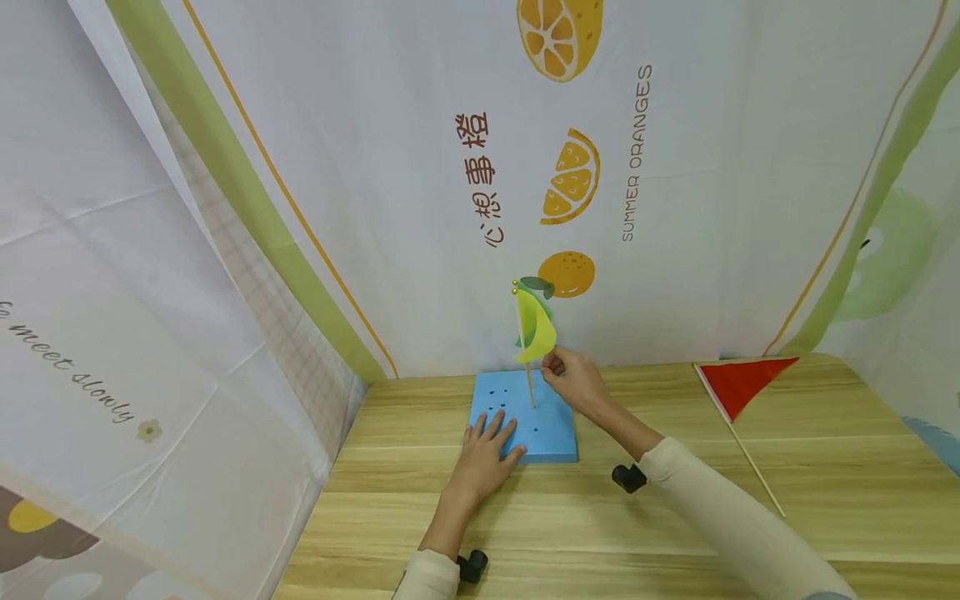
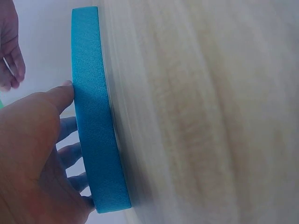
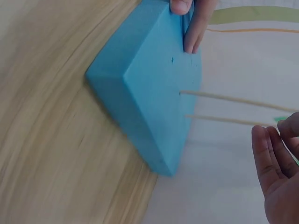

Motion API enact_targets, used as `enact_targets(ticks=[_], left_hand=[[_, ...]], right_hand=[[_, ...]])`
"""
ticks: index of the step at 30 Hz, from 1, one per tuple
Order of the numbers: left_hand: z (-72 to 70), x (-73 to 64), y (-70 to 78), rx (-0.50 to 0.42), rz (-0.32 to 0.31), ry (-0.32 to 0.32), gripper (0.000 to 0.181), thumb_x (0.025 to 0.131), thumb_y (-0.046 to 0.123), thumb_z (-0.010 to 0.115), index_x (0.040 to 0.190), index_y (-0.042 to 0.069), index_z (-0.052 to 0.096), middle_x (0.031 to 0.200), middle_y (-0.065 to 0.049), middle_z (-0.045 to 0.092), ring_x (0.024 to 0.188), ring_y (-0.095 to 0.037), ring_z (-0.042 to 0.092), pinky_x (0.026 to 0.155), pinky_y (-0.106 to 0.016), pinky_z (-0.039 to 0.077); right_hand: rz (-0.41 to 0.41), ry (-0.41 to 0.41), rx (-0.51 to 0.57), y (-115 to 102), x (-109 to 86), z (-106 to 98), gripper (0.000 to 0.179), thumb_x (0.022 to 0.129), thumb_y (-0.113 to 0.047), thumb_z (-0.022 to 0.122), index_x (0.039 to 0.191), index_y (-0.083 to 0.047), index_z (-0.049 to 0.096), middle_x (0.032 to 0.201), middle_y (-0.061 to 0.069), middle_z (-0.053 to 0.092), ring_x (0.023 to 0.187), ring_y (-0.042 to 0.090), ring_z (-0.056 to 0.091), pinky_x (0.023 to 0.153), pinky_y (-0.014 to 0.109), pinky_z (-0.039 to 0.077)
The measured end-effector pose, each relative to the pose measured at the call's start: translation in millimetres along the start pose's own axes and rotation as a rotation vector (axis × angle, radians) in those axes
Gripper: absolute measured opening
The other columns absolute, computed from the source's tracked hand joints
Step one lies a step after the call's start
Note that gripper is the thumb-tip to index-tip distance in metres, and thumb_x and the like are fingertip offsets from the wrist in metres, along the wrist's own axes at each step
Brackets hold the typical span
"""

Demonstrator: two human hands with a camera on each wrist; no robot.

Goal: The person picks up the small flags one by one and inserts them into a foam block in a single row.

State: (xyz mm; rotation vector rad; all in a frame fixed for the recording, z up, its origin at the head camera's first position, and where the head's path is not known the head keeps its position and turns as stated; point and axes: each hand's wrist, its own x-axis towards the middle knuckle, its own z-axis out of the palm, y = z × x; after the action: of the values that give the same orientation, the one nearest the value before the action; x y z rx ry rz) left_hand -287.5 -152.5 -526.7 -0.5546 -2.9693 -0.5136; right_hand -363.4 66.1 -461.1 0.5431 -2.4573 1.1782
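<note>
A blue foam block with several small holes lies flat on the table. My left hand rests on its near left part with fingers spread. Two thin wooden sticks stand in the block. One bears a yellow flag, curled over. Behind it shows part of a green flag, mostly hidden. Gold beads top the sticks. Just right of the yellow flag, my right hand pinches the farther stick between thumb and fingertips, as the right wrist view shows.
A red triangular flag on a stick lies on the wooden table at the right. Behind the table hangs a white curtain printed with oranges. Another white curtain closes off the left side.
</note>
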Motion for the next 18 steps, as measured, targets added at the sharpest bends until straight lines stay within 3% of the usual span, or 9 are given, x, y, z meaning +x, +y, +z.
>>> enact_targets(ticks=[7,12,18], left_hand=[[2.6,1.9,-1.1,-0.002,0.006,0.006,0.06,0.1,0.052,0.047,0.151,0.019,0.042,0.162,-0.009,0.028,0.15,-0.042,0.017,0.118,-0.065,0.018],[3.2,1.3,-1.3,-0.011,0.01,0.007,0.06,0.1,0.052,0.047,0.151,0.019,0.042,0.162,-0.01,0.028,0.15,-0.042,0.016,0.119,-0.065,0.017],[1.4,0.2,0.1,-0.013,0.008,0.014,0.06,0.101,0.052,0.046,0.151,0.019,0.042,0.162,-0.01,0.028,0.15,-0.042,0.016,0.119,-0.064,0.017]], right_hand=[[0.017,0.007,0.055,17,-14.3,-31,0.006,0.093,-0.011,0.065,0.094,-0.006,0.066,0.086,0.005,0.067,0.078,0.016,0.063,0.069,0.027,0.055],[0.062,0.006,0.088,33,-28.5,-58,0.009,0.095,-0.008,0.062,0.1,-0.002,0.065,0.086,0.009,0.066,0.074,0.02,0.062,0.06,0.023,0.053],[0.107,0.037,0.013,51,-45.1,-95,0.011,0.097,-0.013,0.061,0.102,-0.005,0.066,0.086,0.01,0.068,0.072,0.025,0.066,0.057,0.022,0.053]])
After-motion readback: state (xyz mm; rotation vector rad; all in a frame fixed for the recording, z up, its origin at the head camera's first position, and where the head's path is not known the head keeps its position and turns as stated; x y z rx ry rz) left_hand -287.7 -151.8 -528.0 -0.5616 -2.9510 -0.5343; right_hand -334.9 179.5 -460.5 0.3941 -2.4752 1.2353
